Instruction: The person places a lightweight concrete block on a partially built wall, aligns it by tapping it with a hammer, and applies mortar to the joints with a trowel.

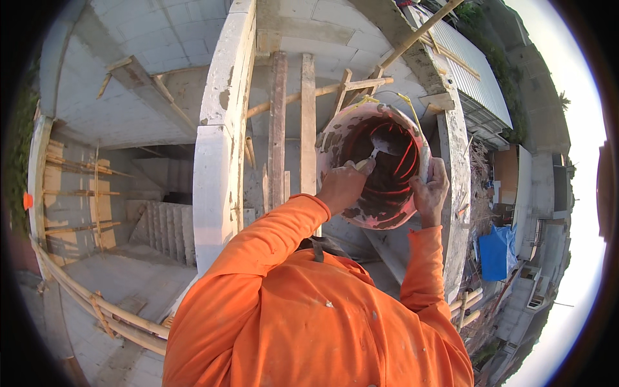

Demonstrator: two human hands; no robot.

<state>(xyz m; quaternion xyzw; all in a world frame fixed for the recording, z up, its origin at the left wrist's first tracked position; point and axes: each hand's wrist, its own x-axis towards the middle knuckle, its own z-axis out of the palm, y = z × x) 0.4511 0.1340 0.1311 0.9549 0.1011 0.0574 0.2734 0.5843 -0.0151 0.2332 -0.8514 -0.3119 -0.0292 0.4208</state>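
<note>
Left hand (343, 186) reaches into the mortar-caked red bucket (377, 164), fingers clenched around a trowel (380, 147) whose blade sits deep inside. Right hand (431, 192) grips the bucket's right rim, fingers curled over the edge. The bucket is tipped toward the person, held up beside the grey block wall (222, 129), above wooden planks (293, 122).

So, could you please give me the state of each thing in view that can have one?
Bucket: tilted toward the person, open, smeared with mortar, nearly empty.
Trowel: blade inside the bucket, coated grey.
Left hand: closed on the trowel's handle.
Right hand: gripping the bucket's rim.
Block wall: unfinished, top course bare.
Planks: laid flat across the gap beside the wall.
</note>
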